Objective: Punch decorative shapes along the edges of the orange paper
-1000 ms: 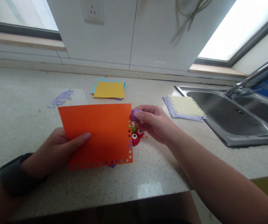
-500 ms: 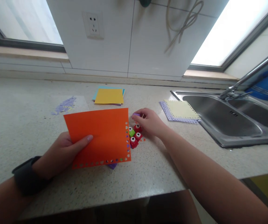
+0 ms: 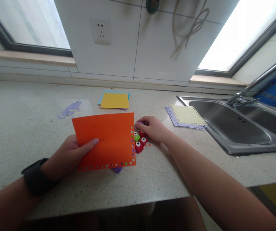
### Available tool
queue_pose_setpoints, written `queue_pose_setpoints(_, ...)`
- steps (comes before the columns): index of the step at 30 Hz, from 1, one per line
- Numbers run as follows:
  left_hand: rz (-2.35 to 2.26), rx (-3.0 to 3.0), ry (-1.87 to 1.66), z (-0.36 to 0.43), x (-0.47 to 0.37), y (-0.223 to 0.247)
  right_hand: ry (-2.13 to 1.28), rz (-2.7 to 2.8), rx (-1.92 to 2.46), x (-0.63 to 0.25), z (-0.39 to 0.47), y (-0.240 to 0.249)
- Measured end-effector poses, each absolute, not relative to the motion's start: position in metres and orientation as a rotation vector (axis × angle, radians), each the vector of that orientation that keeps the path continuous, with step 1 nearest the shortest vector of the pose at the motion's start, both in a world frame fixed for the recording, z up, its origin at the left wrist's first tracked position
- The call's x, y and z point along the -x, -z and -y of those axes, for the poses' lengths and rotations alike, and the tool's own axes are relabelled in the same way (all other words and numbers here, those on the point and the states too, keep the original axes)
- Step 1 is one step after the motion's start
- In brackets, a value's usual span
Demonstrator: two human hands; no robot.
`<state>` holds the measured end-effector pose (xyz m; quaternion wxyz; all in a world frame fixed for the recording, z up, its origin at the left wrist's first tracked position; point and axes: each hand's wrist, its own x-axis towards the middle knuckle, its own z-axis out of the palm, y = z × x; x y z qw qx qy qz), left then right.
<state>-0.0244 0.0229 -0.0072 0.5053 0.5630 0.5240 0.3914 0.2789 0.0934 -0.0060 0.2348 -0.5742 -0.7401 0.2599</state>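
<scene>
My left hand (image 3: pixel 76 150) pinches the left side of an orange sheet of paper (image 3: pixel 111 138), thumb on top and fingers hidden behind. Small punched shapes, stars and hearts among them, line the sheet's right and lower edges. My right hand (image 3: pixel 153 128) is to the right of the sheet, its thumb and fingers closed on a small purple craft punch (image 3: pixel 139 123), mostly covered. Just below are red craft punches (image 3: pixel 139 147) and a green craft punch (image 3: pixel 137 137), partly behind the paper. Another purple object (image 3: pixel 117 170) pokes out under the sheet's lower edge.
Yellow and blue paper (image 3: pixel 115 100) lies stacked near the wall. Pale yellow and lilac sheets with punched borders (image 3: pixel 188 115) lie beside the steel sink (image 3: pixel 229 128). Lilac paper bits (image 3: pixel 71 109) are heaped at the left. Orange scraps (image 3: pixel 149 145) lie by the punches.
The camera view has shifted slightly. My right hand has lowered a little toward the punches with the purple one in its fingers. My left hand keeps hold of the orange paper.
</scene>
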Motion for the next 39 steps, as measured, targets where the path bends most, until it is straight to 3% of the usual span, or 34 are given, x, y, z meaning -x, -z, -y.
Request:
queue_pose_setpoints(30, -1.247, -1.249, -1.007, -0.023, 0.025, 0.009, -0.689, 2.075, 1.658, -0.280, -0.094, 0.004)
queue_pose_setpoints(39, -1.328, -0.929, -1.276, -0.029, 0.026, -0.001, -0.659, 1.973, 1.592, -0.280, -0.091, 0.002)
